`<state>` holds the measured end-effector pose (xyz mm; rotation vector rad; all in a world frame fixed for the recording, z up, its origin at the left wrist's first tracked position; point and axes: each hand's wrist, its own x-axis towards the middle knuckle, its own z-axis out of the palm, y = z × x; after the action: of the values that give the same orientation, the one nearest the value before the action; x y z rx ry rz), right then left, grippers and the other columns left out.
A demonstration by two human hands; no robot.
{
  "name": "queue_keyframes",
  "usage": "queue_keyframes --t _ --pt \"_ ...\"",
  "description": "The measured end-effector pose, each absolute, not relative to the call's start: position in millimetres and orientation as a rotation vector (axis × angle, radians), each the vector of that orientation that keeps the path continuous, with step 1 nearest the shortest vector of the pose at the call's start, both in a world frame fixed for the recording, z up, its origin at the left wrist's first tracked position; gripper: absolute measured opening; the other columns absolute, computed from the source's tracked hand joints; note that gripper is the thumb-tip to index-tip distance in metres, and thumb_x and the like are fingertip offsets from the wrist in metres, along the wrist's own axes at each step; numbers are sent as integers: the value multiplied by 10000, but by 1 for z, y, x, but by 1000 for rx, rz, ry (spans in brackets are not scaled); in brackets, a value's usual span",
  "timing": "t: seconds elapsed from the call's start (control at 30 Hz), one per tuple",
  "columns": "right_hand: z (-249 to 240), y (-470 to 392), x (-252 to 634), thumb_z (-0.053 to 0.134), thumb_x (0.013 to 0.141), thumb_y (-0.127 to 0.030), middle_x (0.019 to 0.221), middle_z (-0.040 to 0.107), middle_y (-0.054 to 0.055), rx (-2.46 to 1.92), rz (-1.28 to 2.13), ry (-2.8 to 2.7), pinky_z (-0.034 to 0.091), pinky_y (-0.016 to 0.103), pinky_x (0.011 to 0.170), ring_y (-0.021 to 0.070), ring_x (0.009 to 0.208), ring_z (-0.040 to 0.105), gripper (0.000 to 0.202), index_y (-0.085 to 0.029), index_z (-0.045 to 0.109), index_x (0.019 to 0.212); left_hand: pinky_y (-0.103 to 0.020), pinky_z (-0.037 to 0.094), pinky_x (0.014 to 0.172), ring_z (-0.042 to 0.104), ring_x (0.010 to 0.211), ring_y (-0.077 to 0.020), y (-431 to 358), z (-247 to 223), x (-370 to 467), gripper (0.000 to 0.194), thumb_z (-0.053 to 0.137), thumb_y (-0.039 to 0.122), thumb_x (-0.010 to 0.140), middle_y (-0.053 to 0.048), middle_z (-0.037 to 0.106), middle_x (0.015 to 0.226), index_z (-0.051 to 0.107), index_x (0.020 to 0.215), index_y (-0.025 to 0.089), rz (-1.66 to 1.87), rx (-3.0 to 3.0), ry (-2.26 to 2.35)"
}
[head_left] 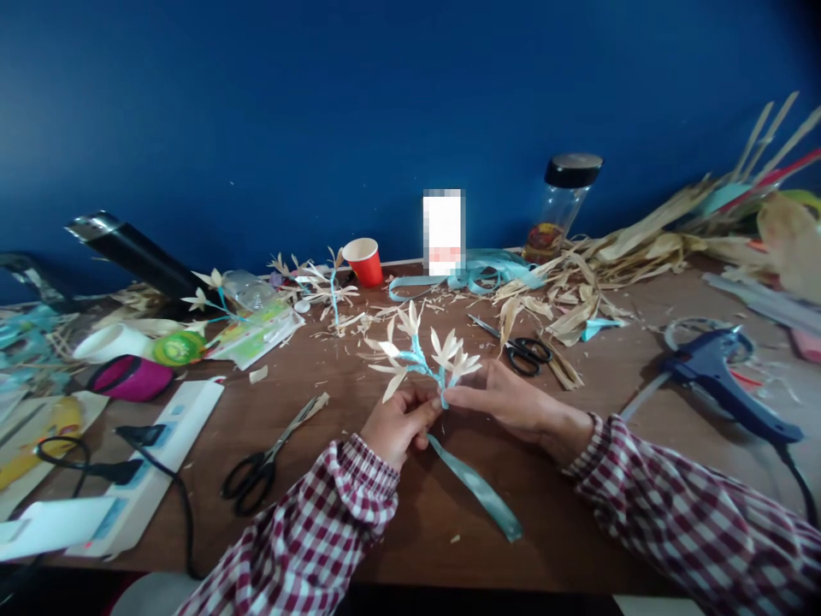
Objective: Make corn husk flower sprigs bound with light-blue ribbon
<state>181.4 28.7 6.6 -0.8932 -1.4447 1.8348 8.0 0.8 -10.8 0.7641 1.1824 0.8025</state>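
Fingers of my left hand (pixel 398 425) and right hand (pixel 510 400) pinch the light-looking husk-flower spray (pixel 431 370) at its stem (pixel 444 399), safer than the brittle-seeming petals (pixel 446 346).

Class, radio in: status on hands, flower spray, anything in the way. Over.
Left hand, right hand: both pinching flower spray by stem. Blue ribbon slants below. Scissors close beyond right hand, not blocking.

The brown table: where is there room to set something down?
The table looks mostly bare between the nearer ribbon and right sleeve, and between the husk strip and glue gun. Crowded: the back, with its husk heap, and the left, around the power strip.
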Motion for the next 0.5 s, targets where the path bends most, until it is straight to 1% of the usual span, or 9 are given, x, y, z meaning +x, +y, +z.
queue_keyframes --t 0.13,0.2,0.27,0.37,0.5 --pt "11 33 185 672 746 -404 703 630 31 -802 1878 -1551 413 288 625 144 643 520 261 -143 680 738 -127 201 313 314 358 -19 3 -5 9 405 790 437 532 96 405 425 522 651 159 771 746 1183" --pt "13 34 186 666 755 -407 744 655 41 -729 1901 -1541 440 310 696 166 706 564 255 -153 687 761 -119 217 308 367 394 -31 5 -3 7 401 787 436 542 80 438 467 541 682 153 744 793 1196" --pt "13 34 186 658 765 -412 756 665 46 -663 1941 -1514 454 330 755 181 757 591 258 -156 689 778 -116 246 306 435 446 -48 7 -3 3 379 768 435 582 51 487 533 581 730 139 690 885 1180" --pt "9 34 185 642 788 -398 766 673 57 -646 1979 -1519 465 339 782 186 780 611 264 -137 683 770 -111 266 299 496 501 -65 11 -6 1 346 723 445 651 18 533 597 614 756 134 627 989 1117" --pt "-1 36 187 644 795 -385 734 671 48 -701 1959 -1476 476 333 781 173 749 621 270 -117 660 766 -103 245 280 521 501 -69 14 -6 4 378 717 478 649 15 554 602 613 788 142 576 928 1089"
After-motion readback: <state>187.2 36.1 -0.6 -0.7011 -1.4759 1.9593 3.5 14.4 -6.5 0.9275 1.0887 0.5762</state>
